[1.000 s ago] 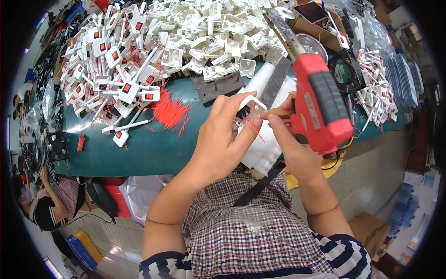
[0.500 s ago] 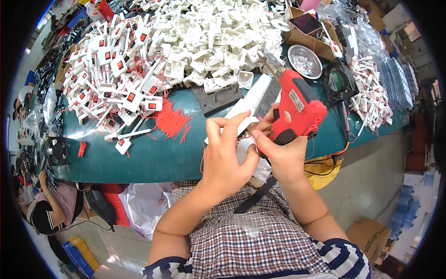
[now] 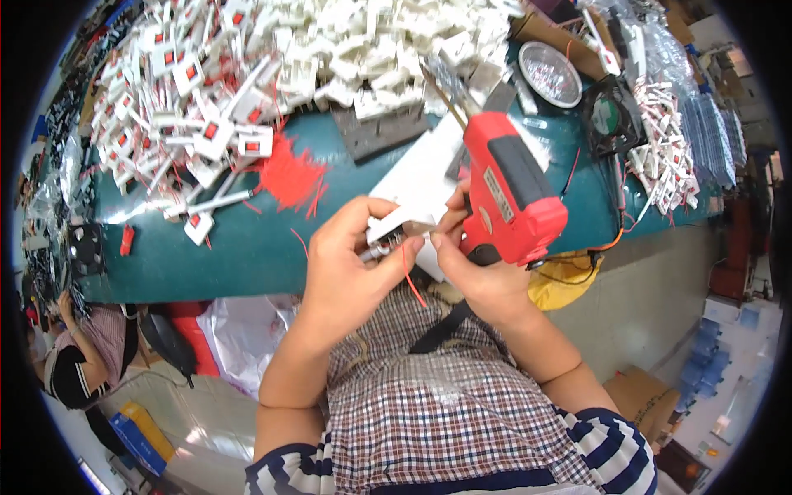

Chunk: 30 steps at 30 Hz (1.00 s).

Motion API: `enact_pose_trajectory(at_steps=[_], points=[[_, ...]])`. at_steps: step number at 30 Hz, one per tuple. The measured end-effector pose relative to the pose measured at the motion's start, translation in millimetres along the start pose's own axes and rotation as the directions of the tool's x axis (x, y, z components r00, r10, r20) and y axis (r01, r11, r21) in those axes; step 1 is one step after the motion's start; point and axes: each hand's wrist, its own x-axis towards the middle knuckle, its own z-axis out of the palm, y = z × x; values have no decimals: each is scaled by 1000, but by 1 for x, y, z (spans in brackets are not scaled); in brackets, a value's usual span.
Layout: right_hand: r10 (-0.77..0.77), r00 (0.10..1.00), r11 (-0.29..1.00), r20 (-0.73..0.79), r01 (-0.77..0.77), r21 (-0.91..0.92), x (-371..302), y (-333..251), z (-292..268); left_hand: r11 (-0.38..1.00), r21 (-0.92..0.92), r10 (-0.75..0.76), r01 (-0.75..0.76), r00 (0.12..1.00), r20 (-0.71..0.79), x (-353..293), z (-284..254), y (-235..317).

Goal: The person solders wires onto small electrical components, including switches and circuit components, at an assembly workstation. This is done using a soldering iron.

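The left hand [image 3: 351, 260] pinches a white plastic housing [image 3: 393, 222] at centre, a red wire [image 3: 411, 280] dangling; the right hand [image 3: 487, 280] grips a red soldering gun [image 3: 511, 194]. This one seems unfinished; switch-fitted pieces [image 3: 212, 139] heap at ten o'clock, bare-looking housings [image 3: 330, 49] at twelve.

Fisheye camera worn on head of that person [image 3: 450, 412] at near edge of glossy dark-green tabletop [image 3: 206, 264], looking steeply down, forward across it, from close above.
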Motion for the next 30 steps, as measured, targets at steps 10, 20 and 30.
enact_pose_trajectory(at_steps=[10, 20, 30], points=[[58, 997, 997, 59, -54, -61, -10, 0, 14, 992, -79, -101, 93, 990, -98, -15, -8, -2], [-11, 989, 955, -146, -33, -294, -36, -5, -12, 954, 300, 112, -24, 953, -281, 13, -12, -34], [206, 975, 740, 83, -100, -665, -94, -35, -57, 930, 361, 177, -76, 950, -258, 16, -5, -41]])
